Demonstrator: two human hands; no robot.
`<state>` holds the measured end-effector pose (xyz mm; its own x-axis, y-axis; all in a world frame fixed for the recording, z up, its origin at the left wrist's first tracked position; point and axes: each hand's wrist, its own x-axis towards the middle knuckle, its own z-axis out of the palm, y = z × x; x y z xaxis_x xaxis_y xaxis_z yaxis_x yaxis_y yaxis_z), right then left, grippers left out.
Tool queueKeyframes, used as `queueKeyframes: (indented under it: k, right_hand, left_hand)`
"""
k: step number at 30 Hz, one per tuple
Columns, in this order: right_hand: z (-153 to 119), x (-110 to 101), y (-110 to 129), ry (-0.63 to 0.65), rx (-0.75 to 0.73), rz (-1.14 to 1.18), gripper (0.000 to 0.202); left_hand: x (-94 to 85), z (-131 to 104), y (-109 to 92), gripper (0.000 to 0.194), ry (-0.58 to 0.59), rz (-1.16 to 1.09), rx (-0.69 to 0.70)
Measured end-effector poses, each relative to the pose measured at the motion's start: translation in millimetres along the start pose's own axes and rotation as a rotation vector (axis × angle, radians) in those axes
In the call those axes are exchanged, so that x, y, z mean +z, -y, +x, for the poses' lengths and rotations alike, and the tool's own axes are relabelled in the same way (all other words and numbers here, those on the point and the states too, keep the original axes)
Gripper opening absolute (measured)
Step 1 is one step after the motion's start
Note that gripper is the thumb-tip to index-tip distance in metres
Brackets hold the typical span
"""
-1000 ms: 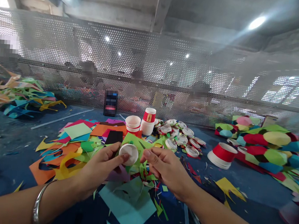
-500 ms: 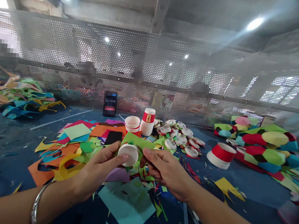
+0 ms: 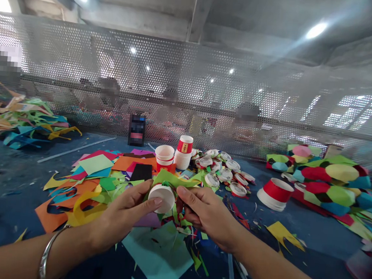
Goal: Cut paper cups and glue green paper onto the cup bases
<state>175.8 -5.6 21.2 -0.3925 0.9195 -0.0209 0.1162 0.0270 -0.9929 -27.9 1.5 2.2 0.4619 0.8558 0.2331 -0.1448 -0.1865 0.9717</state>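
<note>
- The white paper disc (image 3: 165,196) is round and shallow, like the base of a paper cup; its plain, smooth face is turned toward the wearer and tilted slightly, with the thickness of its rim showing along the top.
- It is held up off the blue bench (image 3: 319,249), above the loose paper, well in from the far edge.
- The left hand (image 3: 136,202) is clamped on the disc, thumb flat on its face and fingers behind; a silver bracelet (image 3: 45,253) circles the wrist.
- The right hand (image 3: 201,207) is just beside the disc, thumb and forefinger drawn close together; whether anything is pinched there I cannot tell, as the fingers hide it.
- A bright green paper piece (image 3: 174,179) shows just behind the disc's top.
- Toward the bench's far edge stand a red-and-white paper cup stack (image 3: 184,154) and a pile of similar discs (image 3: 225,173).
</note>
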Motion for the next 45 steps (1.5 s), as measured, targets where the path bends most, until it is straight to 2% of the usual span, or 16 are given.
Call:
queueKeyframes:
  k: [7, 21, 31, 39, 45]
  right_hand:
    - [-2, 1, 1, 0.011, -0.019, 0.014, 0.047]
    - [0, 1, 2, 0.012, -0.041, 0.018, 0.047]
    - [1, -3, 0, 0.018, -0.108, -0.063, 0.046]
    - [0, -8, -2, -0.001, -0.120, -0.218, 0.047]
    - [0, -11, -2, 0.008, -0.136, -0.300, 0.046]
  left_hand:
    - [-0.1, -1, 0, 0.013, -0.009, 0.030, 0.012]
    - [-2.6, -1, 6, 0.016, 0.044, -0.013, -0.005]
    - [-6.6, 1, 8, 0.021, 0.110, -0.034, -0.007]
    - [-11.8, 1, 7, 0.018, 0.083, 0.048, -0.026]
    - [-12.8, 2, 3, 0.016, 0.113, 0.092, -0.003]
